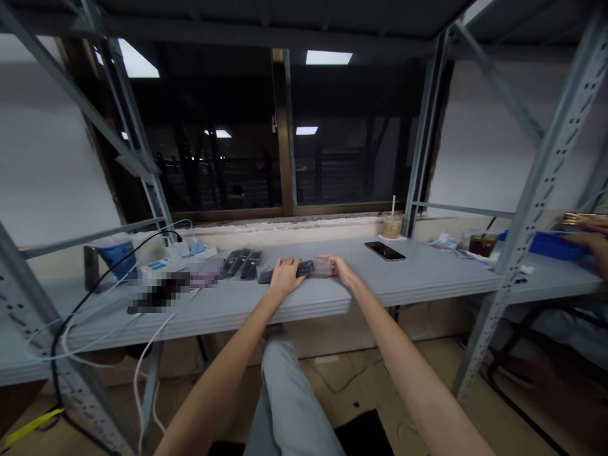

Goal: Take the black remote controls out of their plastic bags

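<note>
Both my arms reach out over the grey shelf table (361, 288). My left hand (285, 277) lies on a dark flat device in a clear plastic bag (306, 268), fingers curled over it. My right hand (338, 268) grips the right end of the same bag, where the plastic looks pinkish. The bag rests on the table surface between the two hands. Just left of it lie several more dark devices (243, 262) in a row.
A black phone (385, 251) lies flat to the right. Two drink cups (392, 226) (482, 244) stand further back. A power strip with white cables (177, 257) sits at left. Another person's hands (589, 235) rest on a blue tray (553, 244) at far right. Steel rack posts (532, 196) frame the table.
</note>
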Motion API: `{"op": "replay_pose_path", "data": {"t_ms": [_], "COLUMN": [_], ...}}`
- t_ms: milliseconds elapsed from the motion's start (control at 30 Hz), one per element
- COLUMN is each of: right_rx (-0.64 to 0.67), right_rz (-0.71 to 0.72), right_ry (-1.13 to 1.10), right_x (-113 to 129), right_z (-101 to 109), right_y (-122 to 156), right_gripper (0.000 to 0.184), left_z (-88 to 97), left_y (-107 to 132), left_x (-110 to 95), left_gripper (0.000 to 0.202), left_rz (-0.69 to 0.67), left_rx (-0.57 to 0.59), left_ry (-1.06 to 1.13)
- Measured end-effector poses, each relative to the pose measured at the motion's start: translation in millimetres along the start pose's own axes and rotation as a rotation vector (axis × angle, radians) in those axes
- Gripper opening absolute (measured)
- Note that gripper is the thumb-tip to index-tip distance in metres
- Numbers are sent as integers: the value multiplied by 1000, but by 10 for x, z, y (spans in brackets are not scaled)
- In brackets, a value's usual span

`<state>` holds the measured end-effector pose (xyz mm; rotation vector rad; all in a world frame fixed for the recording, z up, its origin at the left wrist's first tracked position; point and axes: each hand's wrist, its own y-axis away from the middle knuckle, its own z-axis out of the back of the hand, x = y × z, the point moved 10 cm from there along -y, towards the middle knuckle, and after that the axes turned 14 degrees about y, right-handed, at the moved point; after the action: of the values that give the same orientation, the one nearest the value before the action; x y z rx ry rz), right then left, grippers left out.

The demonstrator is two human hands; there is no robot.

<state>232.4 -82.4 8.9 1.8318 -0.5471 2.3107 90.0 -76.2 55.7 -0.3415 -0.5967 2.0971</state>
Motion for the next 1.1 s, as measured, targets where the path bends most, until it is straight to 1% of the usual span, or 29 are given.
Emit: {"op": "replay_pose_path", "data": {"t_ms": [67,133,267,367,433,500,567,633,667,700,733,767,833,900,933,1000,1100], "right_rx": [5,14,47,65,37,-32,-135,-241,-285,-320,-344,-361,-377,-381,-382,-383,-382], "right_rz": [-24,-33,-6,10,7,-11,-33,-44,-43,-38,-32,-26,-18,-14,-12,-5,12], "right_ry": [-14,-11,13,9,-9,-34,-69,-116,-141,-163,-183,-198,-214,-214,-209,-190,-135], "right_x": [-26,-30,23,50,37,-10,-77,-140,-165,-185,-201,-213,-230,-238,-239,-234,-218], "right_z": [16,3,-100,-162,-141,-61,63,189,238,274,298,310,312,308,308,319,346], "right_y": [-14,-7,55,90,77,38,-11,-54,-71,-86,-99,-109,-123,-126,-125,-124,-133], "right_gripper": [45,47,29,23,18,12,9,8,8,8,8,8,10,10,11,12,14], "left_z": [-37,-72,-96,-75,-49,-2,66,144,178,218,250,287,296,239,191,105,34], "left_y": [-2,-7,-25,-30,-25,-14,6,43,75,129,209,278,386,455,484,515,508], "left_x": [-52,-92,-86,-34,11,96,232,428,570,754,971,1136,1406,1600,1674,1748,1719], "left_gripper": [34,31,32,35,43,55,64,63,60,56,54,55,59,63,64,64,63], "left_rz": [-47,-88,-105,-66,-34,19,84,166,237,342,479,556,647,690,713,734,725], "left_rx": [34,65,79,45,11,-39,-99,-150,-162,-176,-179,-192,-160,-89,-44,25,77], "left_ry": [17,32,66,92,110,144,171,137,95,46,-2,-18,-37,-24,-9,12,16]}}
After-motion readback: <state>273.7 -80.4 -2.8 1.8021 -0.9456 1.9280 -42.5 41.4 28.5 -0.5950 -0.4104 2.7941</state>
